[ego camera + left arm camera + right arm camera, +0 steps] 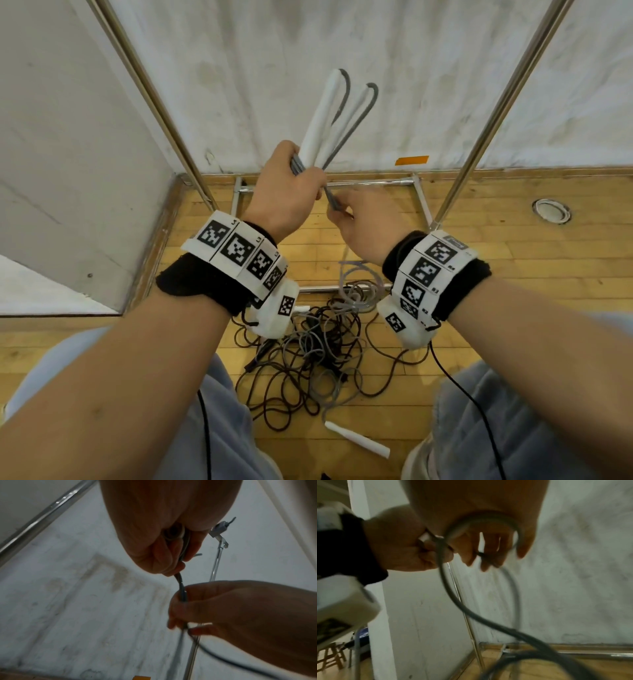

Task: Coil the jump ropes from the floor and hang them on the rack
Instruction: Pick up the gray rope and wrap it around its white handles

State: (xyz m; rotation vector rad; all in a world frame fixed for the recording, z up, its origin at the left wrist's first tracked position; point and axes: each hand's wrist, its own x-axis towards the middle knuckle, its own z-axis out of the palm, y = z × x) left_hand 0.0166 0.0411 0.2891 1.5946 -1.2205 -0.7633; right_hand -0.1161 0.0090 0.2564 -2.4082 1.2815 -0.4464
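My left hand (308, 178) is held up before the wall, gripping two white handles (325, 113) and the folded loops of a grey jump rope (363, 116) that stick up out of the fist. Just below it my right hand (339, 212) pinches the same grey rope (181, 586). In the right wrist view the rope (450, 588) curves round my right fingers (488, 550) and trails down toward the floor. A tangled pile of dark and grey ropes (318, 346) lies on the wooden floor between my knees. The rack's metal poles (496, 109) rise on both sides.
A loose white handle (356, 442) lies on the floor near my feet. The rack's base frame (370, 183) stands against the white wall. Orange tape (411, 160) marks the wall, and a round floor fitting (551, 210) sits at the right. A wooden stool (330, 658) stands at far left.
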